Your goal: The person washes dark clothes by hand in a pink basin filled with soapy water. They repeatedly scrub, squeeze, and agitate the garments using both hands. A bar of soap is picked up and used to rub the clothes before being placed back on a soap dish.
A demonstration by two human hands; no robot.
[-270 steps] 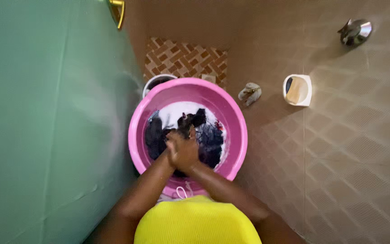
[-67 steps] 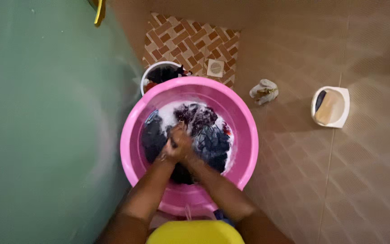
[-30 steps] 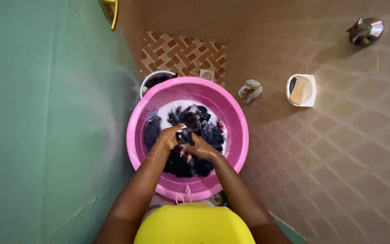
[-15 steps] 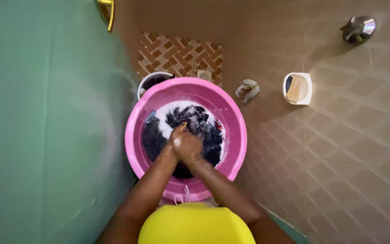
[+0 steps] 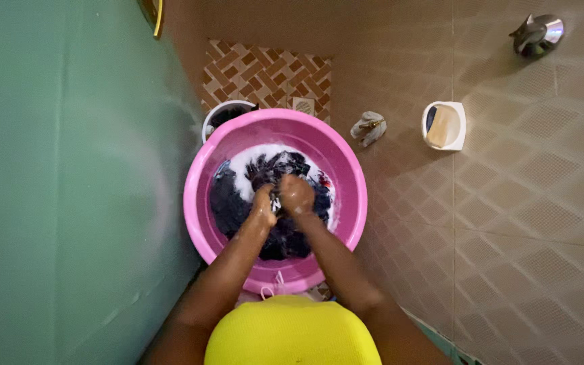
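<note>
I see a bright yellow top [image 5: 292, 334] with a fine ribbed knit. Both forearms are bare, with no sleeves. The left hand [image 5: 263, 203] and right hand [image 5: 297, 195] are wet and wear no gloves.

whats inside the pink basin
The pink basin holds dark clothes in white suds; left hand and right hand grip them. The bottom is covered.

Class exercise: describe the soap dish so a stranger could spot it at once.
Start at the big pink basin where both hands scrub dark laundry. Look right across the tan tiles, past the small crumpled cloth. The soap dish is the white, rounded-square tray holding a pale bar.
</note>
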